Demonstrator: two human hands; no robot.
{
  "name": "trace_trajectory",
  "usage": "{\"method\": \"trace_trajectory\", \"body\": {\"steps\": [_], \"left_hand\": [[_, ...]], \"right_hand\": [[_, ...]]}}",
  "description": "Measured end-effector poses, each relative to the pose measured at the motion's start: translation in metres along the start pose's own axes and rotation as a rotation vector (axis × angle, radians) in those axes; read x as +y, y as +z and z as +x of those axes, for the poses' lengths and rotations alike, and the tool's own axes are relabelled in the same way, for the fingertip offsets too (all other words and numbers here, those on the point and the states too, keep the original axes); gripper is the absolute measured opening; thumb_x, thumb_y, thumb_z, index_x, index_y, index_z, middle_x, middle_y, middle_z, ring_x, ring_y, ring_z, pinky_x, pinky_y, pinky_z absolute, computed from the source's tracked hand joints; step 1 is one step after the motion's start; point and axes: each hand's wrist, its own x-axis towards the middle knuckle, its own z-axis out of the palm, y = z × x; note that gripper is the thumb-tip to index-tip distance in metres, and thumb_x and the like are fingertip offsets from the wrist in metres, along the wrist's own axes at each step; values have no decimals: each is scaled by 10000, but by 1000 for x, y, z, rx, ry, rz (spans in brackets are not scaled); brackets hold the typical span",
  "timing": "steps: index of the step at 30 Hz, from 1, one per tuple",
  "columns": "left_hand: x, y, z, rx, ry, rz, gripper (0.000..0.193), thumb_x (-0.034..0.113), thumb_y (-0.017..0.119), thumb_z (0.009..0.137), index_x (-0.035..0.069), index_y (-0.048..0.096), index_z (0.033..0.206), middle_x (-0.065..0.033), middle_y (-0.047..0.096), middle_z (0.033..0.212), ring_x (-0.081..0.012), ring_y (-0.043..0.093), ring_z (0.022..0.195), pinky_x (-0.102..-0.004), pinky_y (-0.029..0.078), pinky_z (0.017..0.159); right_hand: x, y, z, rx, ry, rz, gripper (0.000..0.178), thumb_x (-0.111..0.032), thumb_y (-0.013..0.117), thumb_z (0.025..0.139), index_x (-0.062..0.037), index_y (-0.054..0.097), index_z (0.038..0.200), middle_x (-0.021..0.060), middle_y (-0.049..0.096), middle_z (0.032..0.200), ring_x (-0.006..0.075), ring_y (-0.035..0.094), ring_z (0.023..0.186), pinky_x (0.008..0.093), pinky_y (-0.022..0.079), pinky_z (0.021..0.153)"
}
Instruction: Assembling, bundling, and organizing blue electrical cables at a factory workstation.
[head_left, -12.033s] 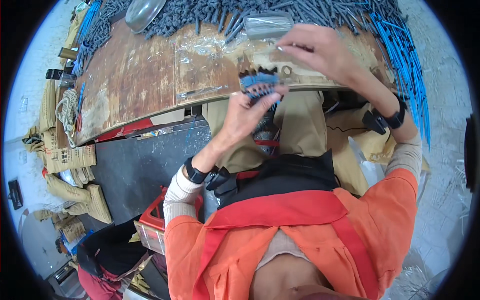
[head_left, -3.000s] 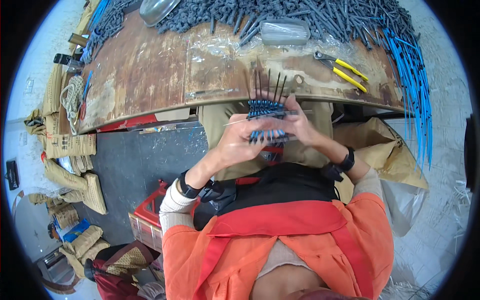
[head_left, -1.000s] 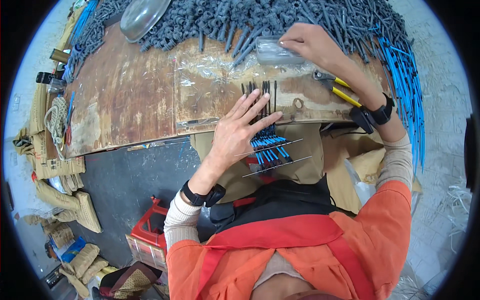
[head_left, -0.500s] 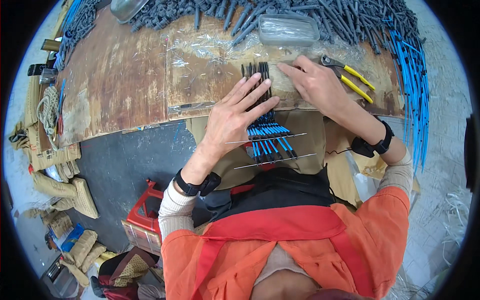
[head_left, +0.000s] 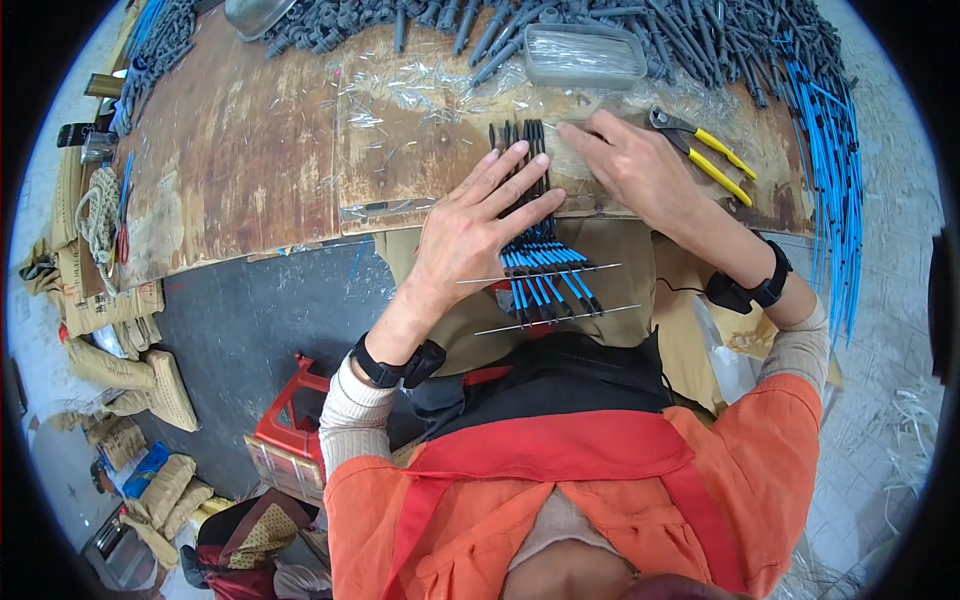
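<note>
A row of thin blue-and-black rods (head_left: 528, 262) lies side by side over the table's front edge, their near ends over my lap. Two thin metal wires (head_left: 607, 266) cross the rods near those ends. My left hand (head_left: 462, 232) rests flat on the row with its fingers spread, hiding the middle of it. Just right of the rods' far black tips, my right hand (head_left: 645, 170) is over the table with thumb and fingers drawn together. Anything between those fingertips is too small to make out. Cutting pliers with yellow handles (head_left: 720, 160) lie right of that hand.
At the table's (head_left: 230, 170) back is a heap of dark grey plastic parts (head_left: 680, 40), with a clear box of thin pins (head_left: 585, 55) before it. Loose clear pins (head_left: 410, 90) are scattered nearby. Blue rods (head_left: 835, 200) hang off the right edge. A red stool (head_left: 290, 410) stands lower left.
The whole view has shifted slightly. Both hands keep nearly the same pose, the left one still flat on the rods.
</note>
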Motion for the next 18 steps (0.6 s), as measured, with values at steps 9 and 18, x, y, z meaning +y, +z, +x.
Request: {"method": "trace_trajectory", "body": {"steps": [9,18], "left_hand": [[-5,2,-2,-30,18,39,706,100,668,581,173,584,1278,-82,488,1399,-293,414,1334,-431,347,1117],[6,-4,2,20,-37,-40,773,12,652,613,221,526,1346,-69,503,1384,-267,431,1321,-402,361,1111]], "right_hand": [[17,-2,21,49,-133,39,247,-17,561,812,-15,570,1059,132,531,914,329,585,877,403,494,742],[22,4,28,6,-259,3,271,-21,567,773,-15,506,1037,139,501,956,333,574,895,408,489,748]]}}
